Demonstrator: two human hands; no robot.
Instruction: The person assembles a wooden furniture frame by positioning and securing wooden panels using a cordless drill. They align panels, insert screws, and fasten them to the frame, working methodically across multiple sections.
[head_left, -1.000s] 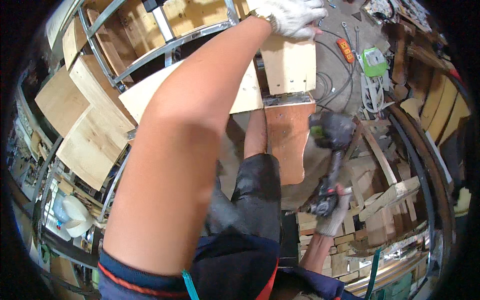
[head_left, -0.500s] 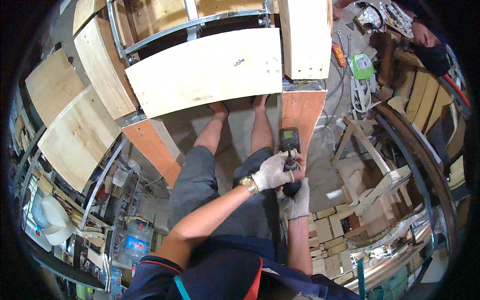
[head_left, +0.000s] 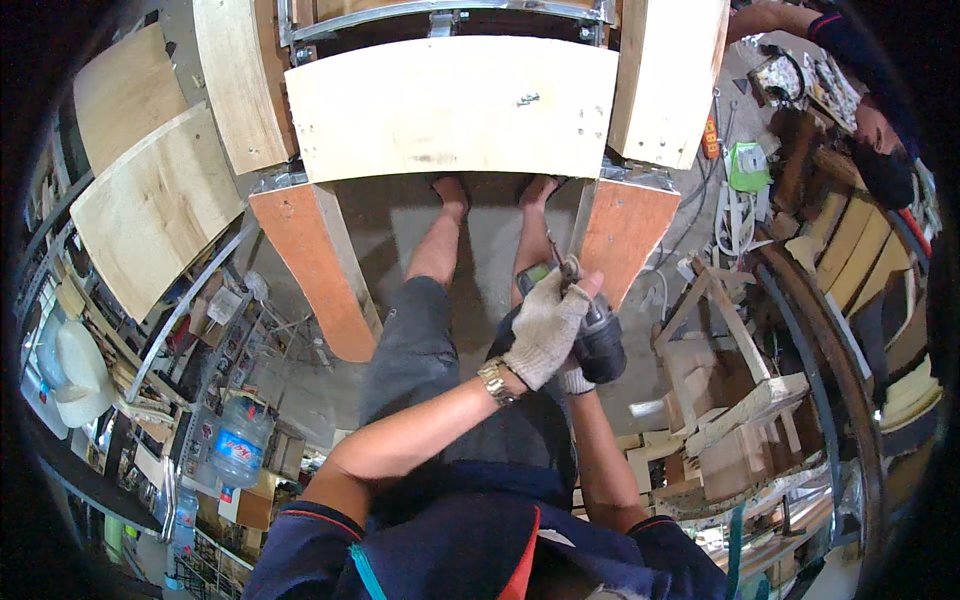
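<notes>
Workshop floor (head_left: 400,225), grey, underlying all; goods crowd both sides of the pale curved wooden panel (head_left: 450,110), the landmark here.
Panel: one, spanning the upper middle, a metal frame (head_left: 450,20) on its far side.
Wooden stand (head_left: 735,385): one, unpainted, to the panel's near right.
Orange-brown boards: two; left board (head_left: 320,270) and right board (head_left: 628,230), off the panel's near corners.
Water jug (head_left: 240,445): one, clear with blue label, to the panel's near left.
Drill (head_left: 600,345): one, black, on the panel's near side, just beside the right board. Change: a second ago it was held off to the right by one hand; now it is before the body, turned. Judged meaning: attention has passed from wood to tool.
Left hand (head_left: 548,325): gloved, closed around the drill's front; a second ago it was at the woodwork.
Right hand (head_left: 578,380): gloved, mostly hidden beneath the drill; its grip cannot be told.
</notes>
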